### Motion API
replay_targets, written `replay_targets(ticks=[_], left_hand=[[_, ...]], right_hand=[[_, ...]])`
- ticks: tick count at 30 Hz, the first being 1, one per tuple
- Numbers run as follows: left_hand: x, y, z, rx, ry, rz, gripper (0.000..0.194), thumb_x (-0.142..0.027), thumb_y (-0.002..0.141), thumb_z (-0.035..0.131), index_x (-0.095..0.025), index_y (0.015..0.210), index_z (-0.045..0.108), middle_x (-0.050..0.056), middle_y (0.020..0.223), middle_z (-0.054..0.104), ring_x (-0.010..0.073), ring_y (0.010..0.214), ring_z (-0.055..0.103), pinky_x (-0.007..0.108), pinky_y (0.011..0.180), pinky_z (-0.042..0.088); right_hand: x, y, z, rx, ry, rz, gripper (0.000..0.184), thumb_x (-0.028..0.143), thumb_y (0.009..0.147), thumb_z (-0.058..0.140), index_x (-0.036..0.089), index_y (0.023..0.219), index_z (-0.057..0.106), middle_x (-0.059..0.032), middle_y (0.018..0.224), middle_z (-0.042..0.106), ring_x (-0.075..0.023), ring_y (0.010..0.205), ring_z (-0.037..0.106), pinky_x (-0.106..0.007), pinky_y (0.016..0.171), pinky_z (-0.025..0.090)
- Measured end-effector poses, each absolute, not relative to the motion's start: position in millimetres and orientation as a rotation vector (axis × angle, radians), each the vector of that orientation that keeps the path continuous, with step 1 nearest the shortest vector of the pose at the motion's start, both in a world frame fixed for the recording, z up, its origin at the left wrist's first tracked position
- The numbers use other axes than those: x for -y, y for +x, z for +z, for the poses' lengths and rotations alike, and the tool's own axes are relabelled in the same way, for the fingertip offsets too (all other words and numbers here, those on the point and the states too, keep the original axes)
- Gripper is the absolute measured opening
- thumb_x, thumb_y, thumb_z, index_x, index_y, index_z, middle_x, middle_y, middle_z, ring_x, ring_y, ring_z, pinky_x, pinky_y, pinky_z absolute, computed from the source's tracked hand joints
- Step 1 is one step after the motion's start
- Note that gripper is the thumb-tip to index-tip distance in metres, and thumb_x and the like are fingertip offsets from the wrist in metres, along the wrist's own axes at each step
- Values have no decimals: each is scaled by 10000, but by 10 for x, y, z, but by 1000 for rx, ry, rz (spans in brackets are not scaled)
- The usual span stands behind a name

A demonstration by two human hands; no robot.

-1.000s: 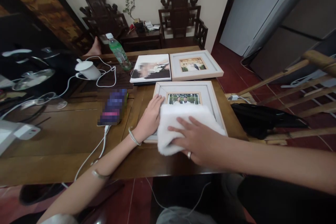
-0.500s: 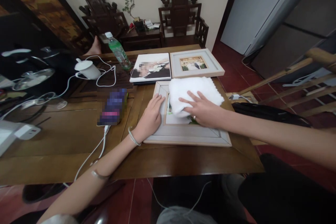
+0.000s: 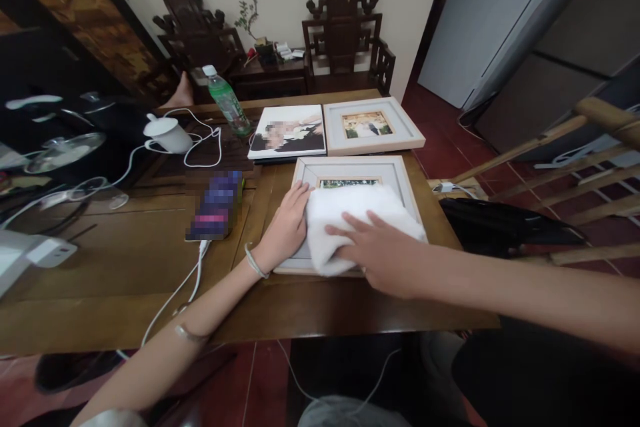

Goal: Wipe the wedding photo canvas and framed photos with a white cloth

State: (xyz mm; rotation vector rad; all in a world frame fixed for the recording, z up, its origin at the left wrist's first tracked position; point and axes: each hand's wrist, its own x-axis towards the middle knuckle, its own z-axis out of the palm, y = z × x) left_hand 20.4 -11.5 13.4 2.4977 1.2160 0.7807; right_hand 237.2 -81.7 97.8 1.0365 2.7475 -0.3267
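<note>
Head | cloth (image 3: 357, 210) under right hand (image 3: 383, 257), beside left hand (image 3: 290, 223)

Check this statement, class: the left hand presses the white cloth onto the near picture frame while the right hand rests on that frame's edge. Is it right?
No, the hands are swapped: the head view shows the right hand pressing the white cloth, the left hand on the near picture frame's edge.
</note>
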Motion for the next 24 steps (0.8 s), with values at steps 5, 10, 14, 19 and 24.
replay_targets(ticks=[5, 10, 14, 19, 24], left_hand=[[119, 209, 141, -1202, 2508, 795, 668, 15, 759, 344, -144, 1408, 357, 141, 1453, 393, 262, 1423, 229, 532, 1159, 241], [127, 215, 165, -1208, 2503, 774, 644, 18, 764, 336, -108, 1395, 373, 160, 1454, 387, 263, 1425, 221, 523, 1166, 230], [126, 209, 156, -1201, 2503, 794, 642, 13, 764, 350, -112, 1394, 378, 156, 1458, 384, 265, 1422, 230, 521, 1167, 227], [128, 212, 160, -1205, 2503, 800, 644, 10, 765, 348, -135, 1391, 379, 130, 1462, 386, 254, 1419, 241, 516, 1168, 229], [120, 214, 159, -1231, 2508, 766, 608, 2, 773, 343, -85, 1373, 392, 164, 1453, 391, 257, 1419, 238, 500, 1170, 228]], right_hand=[[266, 2627, 912, -2726, 1200, 28, 672, -122, 664, 443, 220, 1221, 602, -54, 1559, 192, -416, 1404, 104, -738, 1002, 241], [68, 2698, 844, -2633, 1318, 135, 612, -117, 685, 453, 199, 1176, 640, -65, 1563, 161, -473, 1387, 52, -786, 984, 189], [449, 2553, 810, -2637, 1275, -52, 572, -49, 682, 517, 185, 1190, 633, -81, 1557, 184, -488, 1374, 119, -776, 993, 201], [1038, 2294, 1059, -2488, 1148, -423, 704, -5, 602, 628, 238, 1261, 583, -52, 1558, 164, -501, 1359, 168, -765, 966, 289], [1091, 2282, 1044, -2573, 1084, -450, 633, 30, 663, 582, 244, 1259, 580, -19, 1553, 201, -466, 1368, 192, -733, 969, 321]])
